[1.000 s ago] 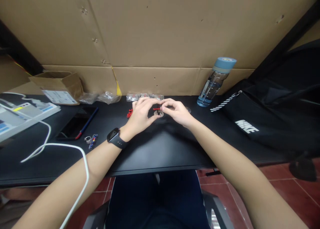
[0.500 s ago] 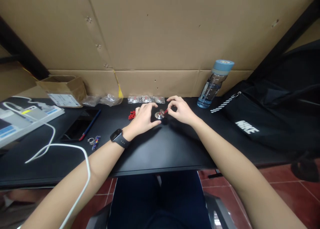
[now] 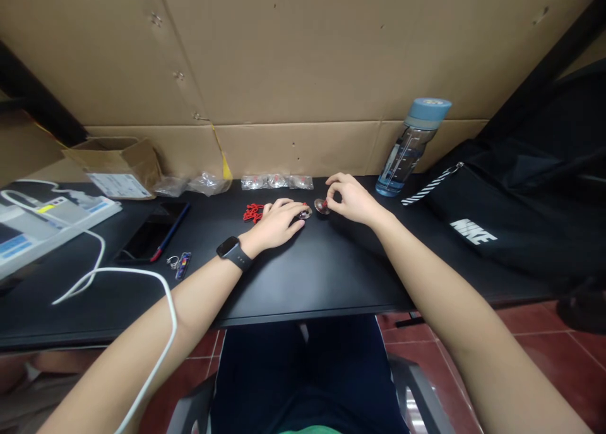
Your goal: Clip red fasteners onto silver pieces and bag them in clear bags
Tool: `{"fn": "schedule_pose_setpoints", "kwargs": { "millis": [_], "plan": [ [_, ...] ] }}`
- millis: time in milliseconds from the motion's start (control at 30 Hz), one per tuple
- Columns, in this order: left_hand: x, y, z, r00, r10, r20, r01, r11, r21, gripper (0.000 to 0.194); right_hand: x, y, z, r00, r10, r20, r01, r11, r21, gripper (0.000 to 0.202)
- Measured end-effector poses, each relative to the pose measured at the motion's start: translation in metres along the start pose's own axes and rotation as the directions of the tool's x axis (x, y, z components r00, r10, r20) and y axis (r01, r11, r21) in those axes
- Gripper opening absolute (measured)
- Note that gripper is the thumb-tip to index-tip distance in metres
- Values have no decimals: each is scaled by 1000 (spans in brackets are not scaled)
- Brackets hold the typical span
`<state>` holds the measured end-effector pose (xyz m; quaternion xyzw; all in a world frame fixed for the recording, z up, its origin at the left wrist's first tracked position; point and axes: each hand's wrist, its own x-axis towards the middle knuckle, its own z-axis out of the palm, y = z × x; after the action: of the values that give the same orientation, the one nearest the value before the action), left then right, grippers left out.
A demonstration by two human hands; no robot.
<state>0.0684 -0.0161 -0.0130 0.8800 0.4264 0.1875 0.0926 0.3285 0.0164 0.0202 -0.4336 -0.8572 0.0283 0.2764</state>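
My left hand (image 3: 279, 223), with a dark watch on the wrist, rests low over the table. Its thumb and index finger close around a small metal cymbal (image 3: 305, 213), which they partly cover. Just to the right, a second small cymbal (image 3: 321, 206) is tilted, with a bit of red cord at its centre. The bent fingers of my right hand (image 3: 351, 198) pinch that cord beside the disc. A bunch of red cord (image 3: 253, 213) lies left of my left fingers, partly hidden by them.
Several clear packets (image 3: 277, 181) lie along the cardboard wall. A water bottle (image 3: 411, 150) and a black bag (image 3: 497, 213) stand to the right. Leftward are a cardboard box (image 3: 120, 168), a phone (image 3: 154, 232), a keyring (image 3: 182, 265), a power strip (image 3: 52, 225) and a white cable (image 3: 165, 289).
The cymbals, close together before, are now apart. My right hand has moved slightly right with one; my left fingers have closed over the other. The view has shifted a little.
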Motion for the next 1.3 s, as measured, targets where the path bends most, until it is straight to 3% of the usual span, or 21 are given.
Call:
{"fn": "schedule_pose_setpoints", "kwargs": {
  "millis": [267, 433, 600, 767, 900, 1167, 1300],
  "plan": [
    [-5, 11, -16, 989, 35, -143, -40, 999, -31, 53, -2, -13, -4, 999, -19, 28, 20, 997, -68, 10],
    [-4, 4, -19, 982, -21, -190, -21, 976, -219, 75, 1, -17, -8, 998, 67, 7, -68, 993, 94, 4],
    [1, -3, -13, 973, -176, -149, 68, 835, -546, 72, 4, -28, -12, 973, 229, 17, -224, 934, 278, 4],
    [3, 5, -16, 965, -240, -107, 78, 650, -755, 71, 4, -28, -9, 946, 313, -80, -257, 881, 397, 5],
    [2, 9, -19, 962, -267, -48, 96, 502, -860, 74, 4, -26, -3, 933, 348, -94, -257, 825, 504, 5],
    [2, 14, -15, 975, -222, -2, 88, 396, -914, 75, 3, -35, 16, 964, 256, -72, -171, 804, 570, 10],
    [3, 14, -11, 976, -206, -65, 38, 460, -887, 62, 2, -38, 21, 978, 204, -40, -140, 788, 600, 15]
  ]
}}
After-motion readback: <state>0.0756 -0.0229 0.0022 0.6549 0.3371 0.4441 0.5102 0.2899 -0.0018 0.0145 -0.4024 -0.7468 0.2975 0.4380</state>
